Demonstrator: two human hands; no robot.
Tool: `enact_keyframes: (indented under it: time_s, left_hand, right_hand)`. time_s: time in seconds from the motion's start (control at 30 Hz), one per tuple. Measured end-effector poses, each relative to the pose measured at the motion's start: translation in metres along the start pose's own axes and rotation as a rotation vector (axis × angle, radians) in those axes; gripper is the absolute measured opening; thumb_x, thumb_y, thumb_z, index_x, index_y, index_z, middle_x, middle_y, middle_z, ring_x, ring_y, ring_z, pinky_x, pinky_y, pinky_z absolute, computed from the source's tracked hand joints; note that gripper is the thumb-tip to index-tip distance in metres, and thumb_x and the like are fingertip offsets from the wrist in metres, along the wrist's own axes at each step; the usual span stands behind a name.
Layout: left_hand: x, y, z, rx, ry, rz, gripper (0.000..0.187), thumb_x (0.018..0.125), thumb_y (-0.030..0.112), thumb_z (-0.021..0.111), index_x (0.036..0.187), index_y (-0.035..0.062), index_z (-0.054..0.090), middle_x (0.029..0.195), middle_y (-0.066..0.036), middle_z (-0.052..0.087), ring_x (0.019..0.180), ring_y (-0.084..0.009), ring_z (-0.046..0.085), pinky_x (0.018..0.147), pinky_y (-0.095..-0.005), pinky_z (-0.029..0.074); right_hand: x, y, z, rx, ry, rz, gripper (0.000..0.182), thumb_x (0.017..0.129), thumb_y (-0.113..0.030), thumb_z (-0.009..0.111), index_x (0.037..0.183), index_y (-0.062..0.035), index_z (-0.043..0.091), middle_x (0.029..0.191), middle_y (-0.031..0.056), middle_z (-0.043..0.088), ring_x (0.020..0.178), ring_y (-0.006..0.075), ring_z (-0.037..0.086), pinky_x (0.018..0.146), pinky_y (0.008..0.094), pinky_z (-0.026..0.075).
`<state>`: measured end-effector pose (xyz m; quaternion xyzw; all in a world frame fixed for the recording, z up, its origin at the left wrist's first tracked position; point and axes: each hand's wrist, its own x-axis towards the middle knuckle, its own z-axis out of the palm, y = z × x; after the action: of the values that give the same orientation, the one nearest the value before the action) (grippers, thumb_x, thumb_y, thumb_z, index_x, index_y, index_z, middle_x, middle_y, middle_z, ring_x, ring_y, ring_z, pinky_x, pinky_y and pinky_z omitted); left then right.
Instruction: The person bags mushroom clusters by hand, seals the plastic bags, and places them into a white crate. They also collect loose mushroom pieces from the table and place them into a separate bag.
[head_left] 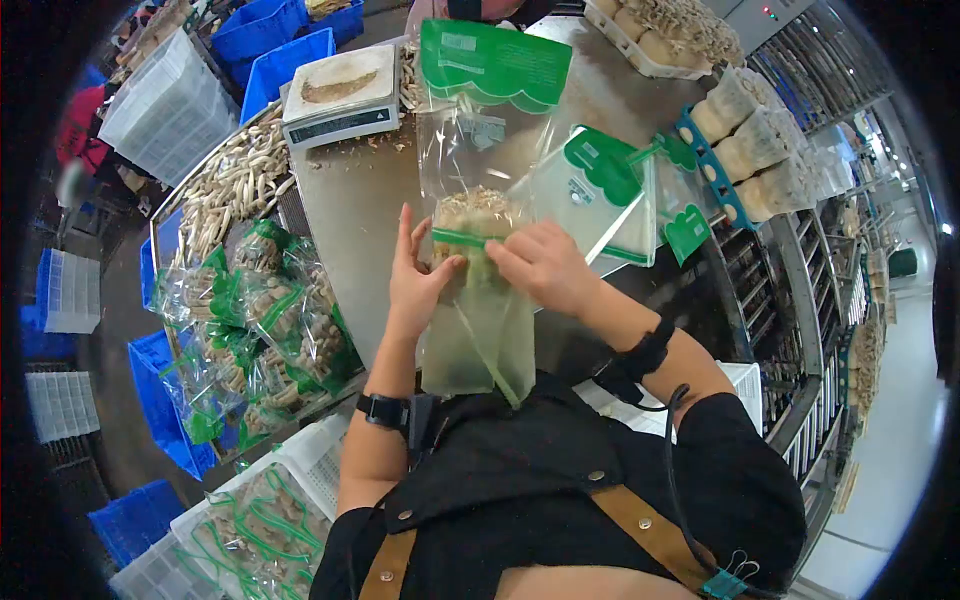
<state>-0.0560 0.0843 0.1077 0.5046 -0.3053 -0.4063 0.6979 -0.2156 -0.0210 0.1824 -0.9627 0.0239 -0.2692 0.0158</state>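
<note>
A clear plastic bag [480,335] with a green printed end [495,62] lies lengthwise in front of me, its near part cloudy. Inside its middle sits a clump of pale mushrooms [475,208]. A green strip [462,238] crosses the bag just below the clump. My left hand [418,275] holds the bag's left side, thumb on the front and fingers partly hidden behind the edge. On the right, my right hand [548,265] pinches the bag at the end of the green strip, fingers curled in.
A scale [340,95] stands on the metal table [345,205]. Loose mushrooms [232,185] and filled bags [265,320] lie left. Flat green-and-clear bags [605,175] lie right, near a blue rack of mushroom blocks [715,165]. White crates [270,490] stand lower left.
</note>
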Motion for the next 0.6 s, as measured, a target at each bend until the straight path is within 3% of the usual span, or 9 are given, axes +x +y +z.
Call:
enact_keyframes:
  time_s: [0.17,0.23,0.27,0.3,0.33,0.43,0.5,0.6]
  left_hand:
    - [0.009,-0.013,0.005,-0.105,0.092,-0.040,0.070,0.078,-0.001,0.062,0.139,0.0035,0.029,0.123,-0.014,0.050,0.094,-0.0149,0.058,0.075,-0.0236,0.049]
    - [0.008,-0.014,0.002,-0.093,0.139,-0.051,0.063,0.080,0.000,0.061,0.136,-0.0002,0.033,0.118,-0.013,0.054,0.094,-0.0146,0.057,0.077,-0.0243,0.048]
    - [0.008,-0.014,-0.001,-0.139,0.181,-0.100,0.058,0.081,0.001,0.061,0.134,-0.0024,0.036,0.114,-0.012,0.055,0.093,-0.0146,0.057,0.079,-0.0251,0.047]
    - [0.007,-0.015,-0.002,-0.183,0.220,-0.150,0.054,0.082,0.002,0.060,0.131,-0.0045,0.039,0.110,-0.011,0.057,0.093,-0.0146,0.056,0.081,-0.0260,0.047]
    - [0.006,-0.018,-0.002,-0.176,0.209,-0.152,0.054,0.082,0.002,0.060,0.131,-0.0045,0.039,0.110,-0.011,0.057,0.093,-0.0146,0.056,0.081,-0.0260,0.047]
    - [0.009,-0.027,-0.004,-0.159,0.275,-0.118,0.042,0.085,0.008,0.059,0.123,-0.0044,0.047,0.105,-0.009,0.058,0.089,-0.0139,0.056,0.078,-0.0259,0.047]
    - [0.009,-0.030,-0.004,-0.128,0.522,-0.254,0.034,0.088,0.014,0.056,0.117,-0.0029,0.050,0.101,-0.008,0.059,0.088,-0.0125,0.056,0.076,-0.0254,0.046]
    - [0.009,-0.062,-0.030,-0.007,0.536,-0.370,0.035,0.092,0.024,0.052,0.118,0.0006,0.049,0.103,-0.006,0.057,0.087,-0.0135,0.056,0.077,-0.0252,0.046]
  right_hand:
    - [-0.003,0.010,0.013,0.004,0.009,0.011,0.025,0.069,-0.007,0.060,0.094,-0.0060,0.059,0.078,0.0039,0.055,0.071,0.0232,0.056,0.061,0.0341,0.044]
    - [-0.005,0.026,0.010,-0.174,0.161,0.241,0.023,0.074,-0.006,0.057,0.097,-0.0080,0.058,0.079,0.0082,0.056,0.072,0.0273,0.057,0.061,0.0361,0.046]
    - [-0.008,0.035,0.018,-0.176,0.165,0.244,0.023,0.074,-0.006,0.057,0.097,-0.0080,0.058,0.079,0.0082,0.056,0.072,0.0273,0.057,0.061,0.0361,0.046]
    - [-0.016,0.044,0.034,-0.001,0.099,0.425,0.022,0.076,-0.007,0.056,0.098,-0.0080,0.057,0.081,0.0107,0.057,0.074,0.0302,0.057,0.062,0.0378,0.046]
    - [-0.024,0.050,0.048,0.177,0.036,0.605,0.020,0.078,-0.007,0.055,0.098,-0.0080,0.056,0.083,0.0133,0.057,0.076,0.0331,0.057,0.064,0.0396,0.047]
    - [-0.040,0.050,0.074,0.278,-0.015,0.593,0.017,0.082,-0.009,0.048,0.098,-0.0053,0.052,0.087,0.0166,0.056,0.082,0.0383,0.056,0.068,0.0445,0.046]
    - [-0.048,0.032,0.084,0.351,-0.006,0.643,0.013,0.083,-0.010,0.050,0.095,-0.0057,0.053,0.087,0.0166,0.057,0.081,0.0378,0.056,0.066,0.0442,0.045]
    - [-0.051,0.029,0.100,0.430,-0.021,0.732,0.010,0.084,-0.012,0.053,0.092,-0.0058,0.054,0.085,0.0169,0.057,0.079,0.0377,0.056,0.064,0.0433,0.045]
